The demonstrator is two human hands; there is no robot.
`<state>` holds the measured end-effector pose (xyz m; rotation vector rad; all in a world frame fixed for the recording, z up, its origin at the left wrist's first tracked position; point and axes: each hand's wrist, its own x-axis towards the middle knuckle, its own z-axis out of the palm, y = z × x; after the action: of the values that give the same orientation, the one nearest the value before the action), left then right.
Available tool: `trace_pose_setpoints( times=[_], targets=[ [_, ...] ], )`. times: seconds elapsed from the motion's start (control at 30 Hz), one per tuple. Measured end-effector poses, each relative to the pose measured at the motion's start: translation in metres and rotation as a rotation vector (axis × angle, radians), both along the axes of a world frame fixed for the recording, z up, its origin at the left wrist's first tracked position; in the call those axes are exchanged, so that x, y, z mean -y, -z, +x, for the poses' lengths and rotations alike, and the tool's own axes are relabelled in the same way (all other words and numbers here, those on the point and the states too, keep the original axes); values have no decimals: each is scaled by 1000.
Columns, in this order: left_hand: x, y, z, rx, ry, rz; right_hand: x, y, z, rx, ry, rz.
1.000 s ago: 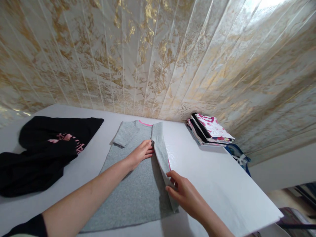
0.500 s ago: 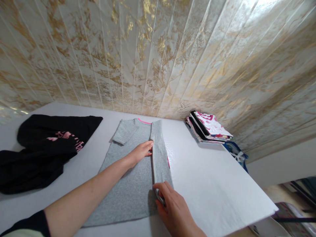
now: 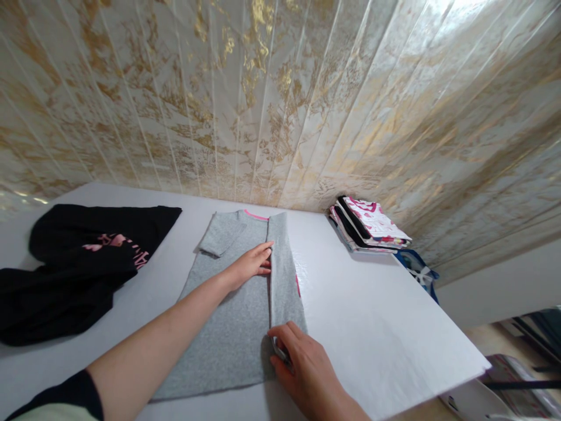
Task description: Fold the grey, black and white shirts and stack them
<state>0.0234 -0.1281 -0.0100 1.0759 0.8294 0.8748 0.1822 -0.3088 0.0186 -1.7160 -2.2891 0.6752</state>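
Note:
A grey short-sleeved shirt (image 3: 228, 345) with a pink neckline lies back side up on the white table. Its right side is folded inward as a long strip, and its left sleeve is turned in. My left hand (image 3: 250, 264) reaches across the shirt, its fingers closed at the inner edge of the strip, about midway up. Nearer the hem, my right hand (image 3: 307, 359) pinches the lower end of the same strip between thumb and fingers. A bit of pink print shows at the strip's outer edge.
A black garment (image 3: 92, 251) with pink print lies crumpled at the left. A stack of folded clothes (image 3: 370, 225) stands at the back right, by a blue bag (image 3: 418, 272) beyond the table edge (image 3: 442, 304). A gold-patterned curtain (image 3: 263, 117) hangs behind the table.
My right hand has shifted slightly left with the strip's lower end. My left hand's fingers have moved slightly up along the folded edge.

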Motion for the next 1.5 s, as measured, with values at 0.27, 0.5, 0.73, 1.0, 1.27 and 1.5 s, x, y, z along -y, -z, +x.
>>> trace_pose_setpoints(
  times=[0.27,0.5,0.73,1.0,1.27,1.5],
  targets=[
    [-4,4,-3,32,-40,8,3,-3,0,-82,20,19],
    [-6,1,-7,-317,-145,304,3,-7,-1,-61,-4,19],
    [-3,0,-8,-497,-134,466,-10,-8,3,-59,-15,150],
    [-5,3,-4,-600,-188,558,-102,-21,9,49,15,353],
    [-5,6,-5,-581,-164,584,-233,14,-10,248,223,267],
    [-4,7,-4,-596,-123,614,-249,14,-10,279,231,275]
  ],
)
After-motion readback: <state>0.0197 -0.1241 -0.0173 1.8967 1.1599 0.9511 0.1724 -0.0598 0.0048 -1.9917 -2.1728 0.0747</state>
